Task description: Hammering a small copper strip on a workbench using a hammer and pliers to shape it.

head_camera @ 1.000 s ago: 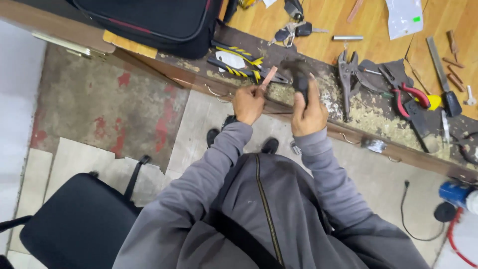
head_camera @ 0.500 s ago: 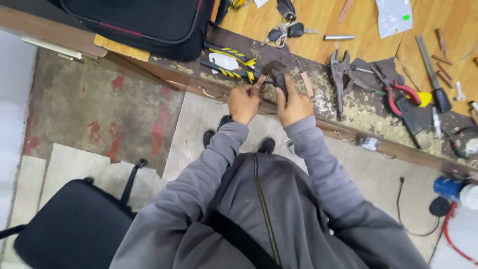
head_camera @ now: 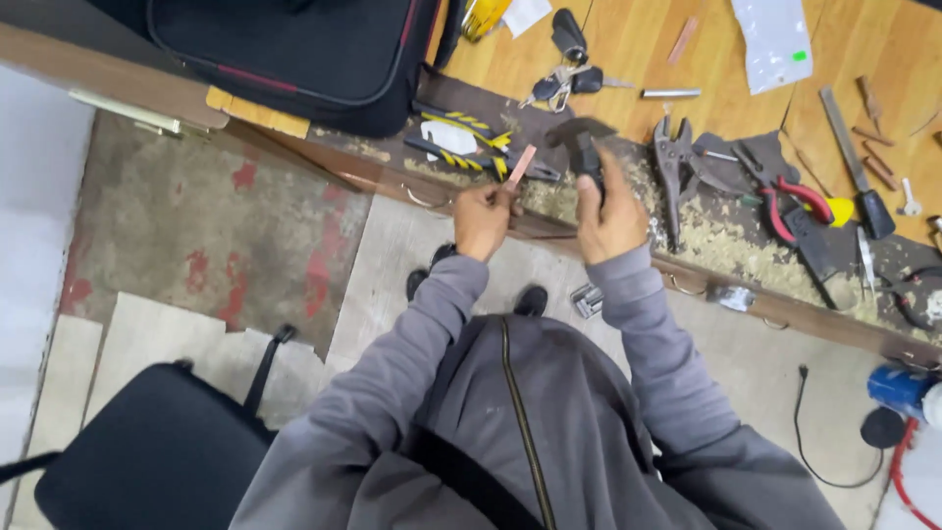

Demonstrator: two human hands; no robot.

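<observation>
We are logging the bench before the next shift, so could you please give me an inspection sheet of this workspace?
Surface: wooden workbench, its near edge strewn with sawdust.
Job's things: small reddish wooden strip and dark tool, both raised over the bench edge.
Clutter: locking pliers, red-handled pliers, keys, chisel, black bag.
Grips: left hand pinches the strip; right hand is closed around the tool.
Cables: black cord on the floor; red cable at the right.
Surroundings: worn concrete floor, black chair, blue device.
</observation>
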